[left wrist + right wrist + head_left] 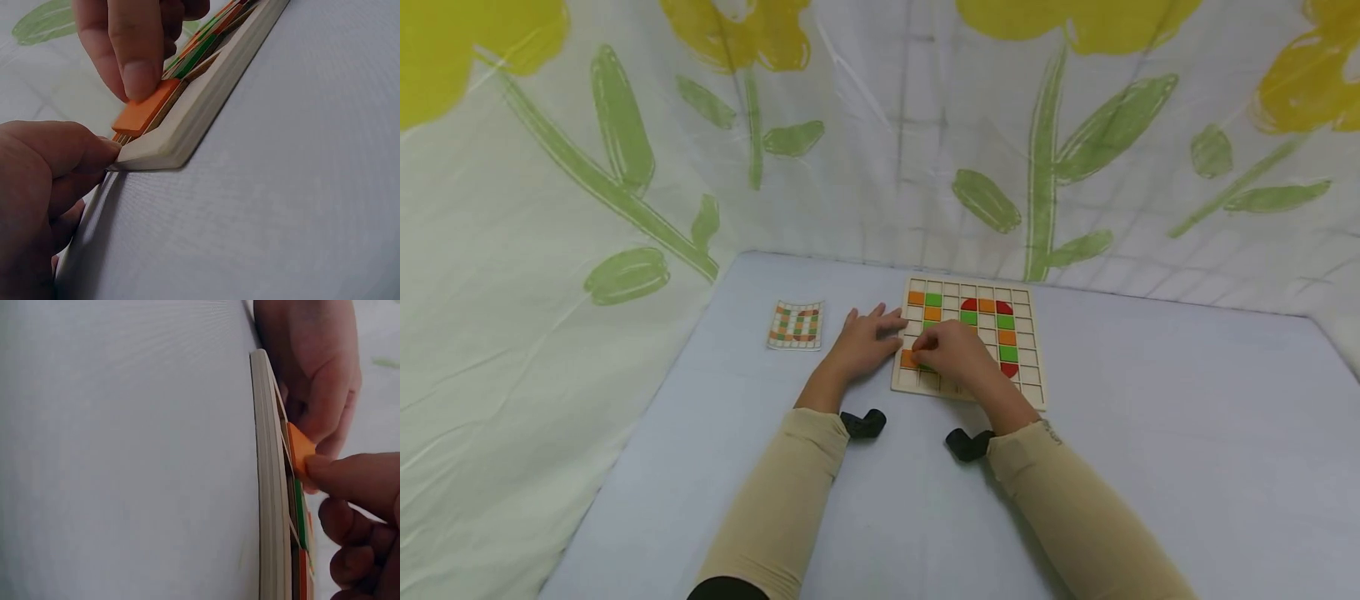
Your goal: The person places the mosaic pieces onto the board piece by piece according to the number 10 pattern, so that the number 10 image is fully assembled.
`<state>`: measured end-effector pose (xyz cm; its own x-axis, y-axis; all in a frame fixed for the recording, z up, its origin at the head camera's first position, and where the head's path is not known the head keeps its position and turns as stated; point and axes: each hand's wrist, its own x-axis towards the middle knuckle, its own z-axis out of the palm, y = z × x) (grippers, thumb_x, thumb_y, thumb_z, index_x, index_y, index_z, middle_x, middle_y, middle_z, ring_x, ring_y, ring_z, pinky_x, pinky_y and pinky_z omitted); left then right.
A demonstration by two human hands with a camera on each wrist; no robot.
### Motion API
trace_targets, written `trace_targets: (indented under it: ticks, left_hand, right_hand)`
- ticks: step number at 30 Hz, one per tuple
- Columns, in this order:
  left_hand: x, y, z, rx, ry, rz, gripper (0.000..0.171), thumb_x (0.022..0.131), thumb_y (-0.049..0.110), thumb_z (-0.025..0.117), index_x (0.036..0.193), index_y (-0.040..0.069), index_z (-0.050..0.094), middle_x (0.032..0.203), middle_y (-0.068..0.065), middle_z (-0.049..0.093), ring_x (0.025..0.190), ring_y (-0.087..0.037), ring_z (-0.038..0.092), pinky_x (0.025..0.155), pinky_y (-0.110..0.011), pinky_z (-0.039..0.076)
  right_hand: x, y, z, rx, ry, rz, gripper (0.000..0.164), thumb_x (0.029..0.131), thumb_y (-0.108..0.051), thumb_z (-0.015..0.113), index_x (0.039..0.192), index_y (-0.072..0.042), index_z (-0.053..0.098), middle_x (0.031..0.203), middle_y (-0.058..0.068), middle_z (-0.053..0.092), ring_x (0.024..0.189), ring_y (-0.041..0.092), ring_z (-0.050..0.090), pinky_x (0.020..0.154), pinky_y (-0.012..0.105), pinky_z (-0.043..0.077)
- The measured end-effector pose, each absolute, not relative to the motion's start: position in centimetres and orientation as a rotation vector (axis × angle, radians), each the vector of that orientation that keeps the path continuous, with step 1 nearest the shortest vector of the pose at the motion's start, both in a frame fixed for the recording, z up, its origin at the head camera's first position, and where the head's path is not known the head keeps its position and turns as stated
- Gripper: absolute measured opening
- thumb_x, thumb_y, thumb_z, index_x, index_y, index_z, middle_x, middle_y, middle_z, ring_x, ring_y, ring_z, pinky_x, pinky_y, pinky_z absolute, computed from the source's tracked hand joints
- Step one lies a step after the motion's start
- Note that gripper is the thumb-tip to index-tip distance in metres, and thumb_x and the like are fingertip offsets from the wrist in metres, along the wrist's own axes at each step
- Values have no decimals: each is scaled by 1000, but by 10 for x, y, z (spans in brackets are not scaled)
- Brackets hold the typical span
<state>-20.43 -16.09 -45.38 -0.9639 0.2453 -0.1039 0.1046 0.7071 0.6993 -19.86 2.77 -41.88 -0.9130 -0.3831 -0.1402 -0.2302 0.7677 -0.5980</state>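
A wooden grid board (1036,367) lies on the table, with orange, green and red tiles in some of its cells. At its near left corner, my right hand (955,350) pinches an orange square tile (147,112) between thumb and finger. The tile sits slightly tilted at a cell beside the rim in the left wrist view. My left hand (867,343) rests by the board's left side, fingers spread and fingertips touching its edge. A green tile (300,509) lies beside the orange one in the right wrist view. My right hand hides part of the board's middle.
Left of the board lies a small pattern card (796,326) showing coloured squares on a grid. The pale table (1165,433) stretches to both sides. A white curtain (865,192) with yellow flowers hangs right behind the table's far edge.
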Motion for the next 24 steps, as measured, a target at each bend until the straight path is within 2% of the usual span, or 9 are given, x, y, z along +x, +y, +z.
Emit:
trace_targets:
  ticks: [4,9,13,17,22,24]
  left_hand:
    - [-204,-159,-454,281,2715,1123,38,97,29,60,135,24,62,153,14,42,151,-12,20,125,-39,-7]
    - [-204,-157,-455,280,2707,1130,37,97,29,59,134,24,62,153,14,41,150,-11,21,125,-39,-7]
    - [-206,-155,-457,297,2696,1126,38,97,30,59,135,24,62,153,14,41,151,-11,20,125,-38,-7]
    - [-206,-160,-460,265,2702,1128,39,97,30,59,135,25,62,153,15,42,151,-10,20,125,-37,-8]
    - [-200,-173,-466,210,2709,1144,38,96,30,60,134,25,62,152,15,42,151,-11,20,125,-39,-8]
    - [-197,-179,-469,174,2705,1157,38,96,30,60,134,26,62,152,15,43,151,-11,20,126,-40,-6]
  right_hand:
    - [-197,25,-416,-466,2721,-763,13,90,-26,71,96,-16,78,90,-3,73,86,17,62,79,33,54]
    - [-190,37,-411,-474,2775,-717,18,93,-32,68,100,-18,77,89,-3,70,81,17,59,71,32,52]
    - [-183,71,-403,-470,2872,-835,21,95,-32,66,107,-17,75,92,0,69,78,19,56,66,32,49]
    - [-179,114,-398,-511,3009,-956,23,95,-23,66,114,-10,72,95,6,69,79,22,56,66,34,49]
    - [-182,162,-398,-450,3176,-943,29,95,-15,65,121,-3,66,105,17,67,92,33,59,75,46,52]
    - [-184,176,-399,-402,3207,-914,33,95,-15,64,125,-1,64,113,21,65,102,39,58,83,53,50]
